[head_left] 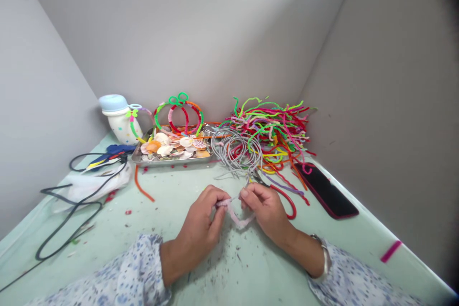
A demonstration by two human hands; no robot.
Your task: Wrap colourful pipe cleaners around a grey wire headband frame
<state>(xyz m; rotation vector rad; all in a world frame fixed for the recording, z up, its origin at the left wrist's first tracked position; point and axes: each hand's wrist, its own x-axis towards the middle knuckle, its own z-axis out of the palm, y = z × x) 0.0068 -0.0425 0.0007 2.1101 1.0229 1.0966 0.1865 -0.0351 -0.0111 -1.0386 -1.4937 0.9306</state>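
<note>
1. left hand [199,222] and right hand [270,213], both pinched shut on a pale fuzzy strand [237,221], close together, not touching; i see it dip between them above the surface [150,229].
2. two-sided grip, presumably keeping that soft bend steady.
3. wrists angled inward, forearms converging from either side, thumbs toward each other.
4. wire coil [234,150] and coloured stems [268,126] lie just beyond, probably for easy reach.

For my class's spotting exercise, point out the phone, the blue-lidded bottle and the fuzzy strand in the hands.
Phone [325,190]: head view, dark screen.
Blue-lidded bottle [120,125]: head view, white body.
Fuzzy strand [238,222]: head view, bottom of its bend.
</note>
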